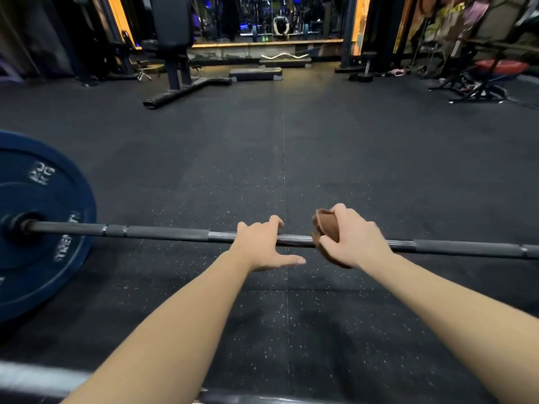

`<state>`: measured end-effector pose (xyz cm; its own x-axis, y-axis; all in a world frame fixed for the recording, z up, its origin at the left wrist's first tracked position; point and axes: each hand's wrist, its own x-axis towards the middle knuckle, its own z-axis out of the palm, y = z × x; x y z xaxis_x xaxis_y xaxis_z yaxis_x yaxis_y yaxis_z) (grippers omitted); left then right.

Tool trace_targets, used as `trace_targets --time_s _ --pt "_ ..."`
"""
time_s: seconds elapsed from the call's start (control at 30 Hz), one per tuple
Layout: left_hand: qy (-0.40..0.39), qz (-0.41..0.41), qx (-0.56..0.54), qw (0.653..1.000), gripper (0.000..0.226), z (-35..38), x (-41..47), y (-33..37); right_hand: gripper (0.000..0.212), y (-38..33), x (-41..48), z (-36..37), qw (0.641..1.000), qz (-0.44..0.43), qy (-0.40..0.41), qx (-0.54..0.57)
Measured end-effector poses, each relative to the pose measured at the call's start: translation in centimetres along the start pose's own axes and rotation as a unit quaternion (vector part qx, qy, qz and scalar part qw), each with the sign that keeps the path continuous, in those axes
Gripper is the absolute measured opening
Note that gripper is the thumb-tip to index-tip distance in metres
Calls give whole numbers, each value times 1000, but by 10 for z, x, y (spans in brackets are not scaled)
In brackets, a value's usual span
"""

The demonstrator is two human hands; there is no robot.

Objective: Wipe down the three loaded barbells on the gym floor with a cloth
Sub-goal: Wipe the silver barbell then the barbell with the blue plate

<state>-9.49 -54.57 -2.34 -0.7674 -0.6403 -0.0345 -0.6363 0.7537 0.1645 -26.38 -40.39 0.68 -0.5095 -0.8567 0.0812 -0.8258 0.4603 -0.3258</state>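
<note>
A barbell (163, 233) lies across the black rubber floor, with a blue plate (43, 223) on its left end; its right end runs out of view. My left hand (262, 243) rests over the bar's middle, fingers draped on top and thumb spread out toward me. Just to its right, my right hand (353, 239) grips a folded brown cloth (326, 228) wrapped around the bar. A second bar (35, 377) shows blurred at the bottom left edge, close to me.
A black weight bench (175, 53) stands at the back left. A step platform (255, 74) and a curl bar (284, 56) lie by the mirror wall. A frame with a red pad (495, 68) sits at the back right. Open rubber floor (291, 141) stretches beyond the barbell.
</note>
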Motion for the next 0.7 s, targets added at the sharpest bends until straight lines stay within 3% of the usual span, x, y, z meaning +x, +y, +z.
trace_targets --time_s 0.13,0.23,0.3,0.37,0.4,0.43,0.5,0.53,0.57,0.7 --pt "6 27 -129 991 135 -5 -11 -5 50 -36 2 10 997 -47 -50 19" --pt "47 75 -156 984 133 -8 -16 -1 52 -44 10 3 980 -19 -145 139" --pt "81 112 -119 983 122 -7 -15 5 54 -39 16 -10 923 27 -213 319" --pt "121 151 -44 980 116 -2 -15 14 51 -24 23 -19 840 92 -209 492" --pt "145 170 -26 974 114 0 -14 19 47 -14 23 -22 836 110 -181 507" --pt "168 190 -18 967 112 0 -14 25 46 -2 21 -23 868 109 -162 456" --pt "181 227 -8 957 106 1 -13 37 40 26 14 -22 981 20 -156 116" --pt "167 239 2 957 99 2 -14 42 33 34 10 -19 985 -27 -151 -77" --pt "147 245 18 958 89 3 -14 46 27 40 6 -15 968 -66 -142 -198" --pt "126 222 30 967 54 -1 -11 44 7 39 3 2 949 -95 -79 -289"
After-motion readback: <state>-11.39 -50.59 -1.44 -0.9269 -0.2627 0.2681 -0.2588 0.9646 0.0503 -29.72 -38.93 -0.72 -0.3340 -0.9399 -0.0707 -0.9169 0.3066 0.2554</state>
